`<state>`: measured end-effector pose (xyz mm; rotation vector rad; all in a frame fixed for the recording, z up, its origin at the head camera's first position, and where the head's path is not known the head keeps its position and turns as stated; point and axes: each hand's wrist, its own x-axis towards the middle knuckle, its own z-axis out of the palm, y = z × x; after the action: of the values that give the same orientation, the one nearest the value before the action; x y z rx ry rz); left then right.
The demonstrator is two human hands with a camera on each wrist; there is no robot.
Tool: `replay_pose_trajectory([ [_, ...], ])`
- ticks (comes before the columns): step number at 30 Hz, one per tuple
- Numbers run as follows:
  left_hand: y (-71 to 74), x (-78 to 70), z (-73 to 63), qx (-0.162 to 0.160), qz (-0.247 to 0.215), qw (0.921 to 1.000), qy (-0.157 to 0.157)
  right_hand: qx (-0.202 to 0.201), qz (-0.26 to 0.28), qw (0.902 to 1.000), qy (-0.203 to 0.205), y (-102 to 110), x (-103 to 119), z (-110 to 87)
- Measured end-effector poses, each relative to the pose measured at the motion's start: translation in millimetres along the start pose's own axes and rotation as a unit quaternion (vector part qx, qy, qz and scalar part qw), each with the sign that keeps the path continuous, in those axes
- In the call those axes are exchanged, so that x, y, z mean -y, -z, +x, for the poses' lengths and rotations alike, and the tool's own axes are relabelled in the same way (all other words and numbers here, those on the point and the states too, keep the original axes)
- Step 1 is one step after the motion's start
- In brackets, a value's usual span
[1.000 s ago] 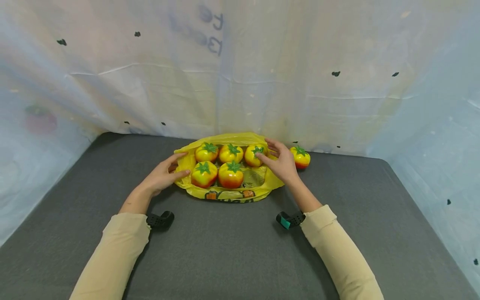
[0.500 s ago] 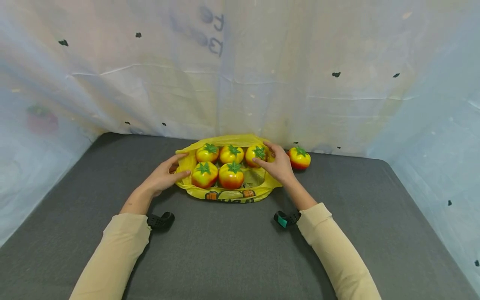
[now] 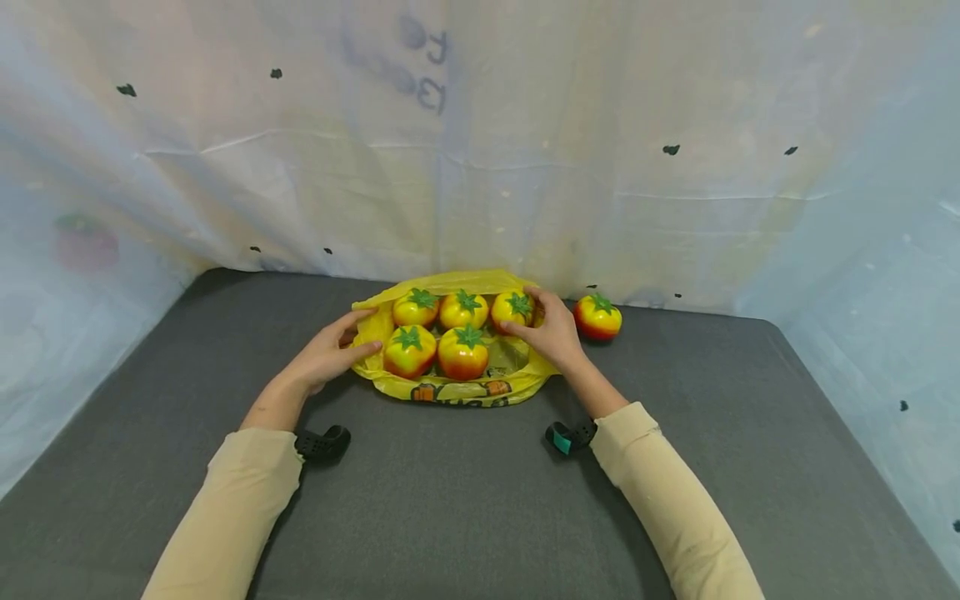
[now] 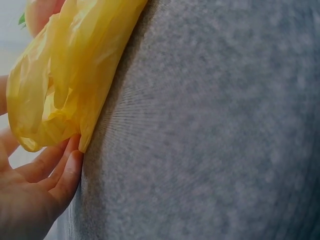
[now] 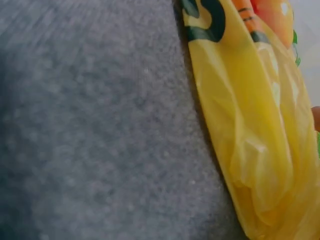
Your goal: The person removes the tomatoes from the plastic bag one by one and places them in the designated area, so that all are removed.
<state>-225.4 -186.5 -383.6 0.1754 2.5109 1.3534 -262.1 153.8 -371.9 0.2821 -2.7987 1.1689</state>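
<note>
Unreadably creased, dark lettering (image 5: 218,20) beside orange pictures (image 3: 422,392) runs along the front of a yellow bag (image 3: 450,282). Five red-and-yellow tomatoes (image 3: 462,355) sit inside; the right hand (image 3: 553,331) has thumb and fingers about the back right tomato (image 3: 510,311), while the left hand (image 3: 321,354), thumb and forefinger wide apart, touches the bag's left end. A sixth tomato (image 3: 597,318) rests beside the bag on the grey tabletop (image 3: 450,500). Pale sheeting (image 3: 540,183) behind bears blue marks (image 3: 413,32).
</note>
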Motion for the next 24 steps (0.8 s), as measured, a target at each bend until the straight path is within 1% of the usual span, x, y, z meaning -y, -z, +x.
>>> replay_pose_trajectory([
  [3, -0.2, 0.7, -0.9, 0.002, -0.004, 1.0000, 0.005, -0.003, 0.005, 1.0000, 0.000, 1.7, 1.6, -3.4],
  [10, -0.2, 0.9, 0.7, 0.004, -0.016, 0.9999, -0.002, -0.014, 0.051, 0.9986, -0.008, 14.1, 8.5, -15.2],
  [15, -2.0, -2.6, 5.0, 0.009, -0.019, 0.9998, 0.000, -0.022, 0.052, 0.9984, -0.003, 25.3, 7.9, -21.8],
  [18, -3.5, -3.1, 6.3, 0.011, -0.018, 0.9998, -0.003, -0.035, 0.053, 0.9980, -0.003, 30.0, 6.8, -26.1],
  [20, -4.0, -2.5, 5.3, 0.010, -0.014, 0.9998, -0.004, -0.039, 0.054, 0.9978, 0.002, 32.2, 6.5, -28.7],
  [24, -4.6, -1.4, 2.0, 0.004, -0.008, 1.0000, -0.004, -0.035, 0.052, 0.9980, 0.001, 36.3, 7.1, -33.5],
])
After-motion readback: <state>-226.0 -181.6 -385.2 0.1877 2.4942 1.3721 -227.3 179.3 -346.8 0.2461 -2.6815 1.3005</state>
